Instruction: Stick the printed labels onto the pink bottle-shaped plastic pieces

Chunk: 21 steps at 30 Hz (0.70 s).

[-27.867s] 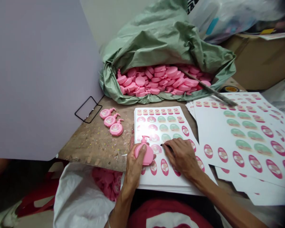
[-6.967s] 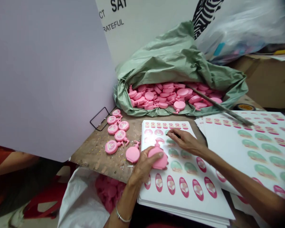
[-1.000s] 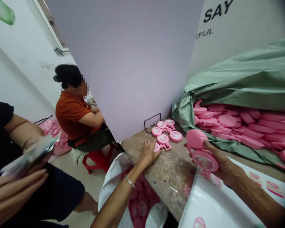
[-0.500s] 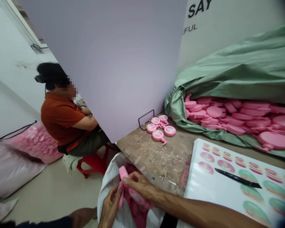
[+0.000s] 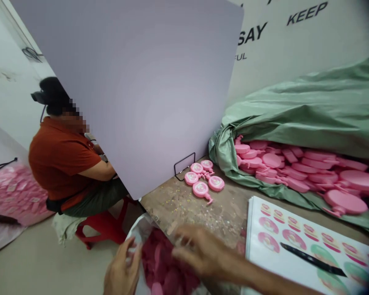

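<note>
My left hand [image 5: 123, 266] is at the near-left rim of a white bag [image 5: 138, 225]. Its thumb and fingers are apart, and nothing shows between them but the bag's white material. Over the bag's right side is my right hand [image 5: 199, 250], smeared by motion, its fingers apart with no object visible in them. Pink plastic pieces [image 5: 160, 254] fill the bag, in shadow and hard to tell one from another. Beyond my hands, several round pink pieces with picture stickers [image 5: 200, 189] lie grouped on the brown tabletop [image 5: 172, 205].
On the right, a green sack [image 5: 295, 114] spills plain round pink pieces [image 5: 272, 160]. Nearer lies a stack of sticker sheets [image 5: 255, 262] with a black pen-like tool [image 5: 313, 259] on top. A grey panel [image 5: 141, 102] stands behind; left of it a person [image 5: 64, 151] sits on a red stool [image 5: 101, 225].
The pink piece held between both hands is out of them, and the hands have moved apart. The view has shifted, so the table and sack appear lower.
</note>
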Tool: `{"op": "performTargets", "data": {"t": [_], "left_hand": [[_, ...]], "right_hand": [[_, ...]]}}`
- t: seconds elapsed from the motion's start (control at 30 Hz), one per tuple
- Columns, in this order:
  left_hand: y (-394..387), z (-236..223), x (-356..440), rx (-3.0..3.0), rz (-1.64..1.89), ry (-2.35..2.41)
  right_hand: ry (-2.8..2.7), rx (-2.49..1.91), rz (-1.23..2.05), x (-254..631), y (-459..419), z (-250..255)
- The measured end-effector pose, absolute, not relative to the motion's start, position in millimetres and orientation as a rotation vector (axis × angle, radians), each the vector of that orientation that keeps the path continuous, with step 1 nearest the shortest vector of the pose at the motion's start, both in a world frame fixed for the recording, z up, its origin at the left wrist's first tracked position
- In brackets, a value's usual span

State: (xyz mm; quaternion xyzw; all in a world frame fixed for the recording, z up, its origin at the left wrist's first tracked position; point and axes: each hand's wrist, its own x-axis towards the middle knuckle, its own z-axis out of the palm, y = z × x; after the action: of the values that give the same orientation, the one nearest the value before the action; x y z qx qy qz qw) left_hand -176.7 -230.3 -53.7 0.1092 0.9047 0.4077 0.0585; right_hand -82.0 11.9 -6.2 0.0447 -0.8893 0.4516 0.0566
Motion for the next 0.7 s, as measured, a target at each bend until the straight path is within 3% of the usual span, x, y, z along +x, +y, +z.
{"op": "performTargets", "data": {"t": [0.1, 0.2, 0.33, 0.5, 0.7], "left_hand": [[-131.3, -27.0, -173.0, 0.865, 1.359, 2.875], [-31.3, -25.0, -172.3, 1.196, 1.120, 2.791], [46.5, -36.3, -196.2, 1.103, 0.894, 2.789], [44.7, -39.2, -218.3, 1.120, 0.863, 2.729], [-53.7, -48.0, -189.4, 1.290, 0.973, 2.816]], "right_hand": [[-2.624, -0.177, 0.749, -116.3, 112.5, 5.9], [-2.641, -0.302, 0.602, -166.4, 189.8, -9.7], [-2.703, -0.344, 0.541, -213.1, 230.2, -39.9], [-2.751, -0.386, 0.562, -215.8, 223.0, -55.5], [-2.718, -0.463, 0.661, -177.2, 133.8, -57.3]]}}
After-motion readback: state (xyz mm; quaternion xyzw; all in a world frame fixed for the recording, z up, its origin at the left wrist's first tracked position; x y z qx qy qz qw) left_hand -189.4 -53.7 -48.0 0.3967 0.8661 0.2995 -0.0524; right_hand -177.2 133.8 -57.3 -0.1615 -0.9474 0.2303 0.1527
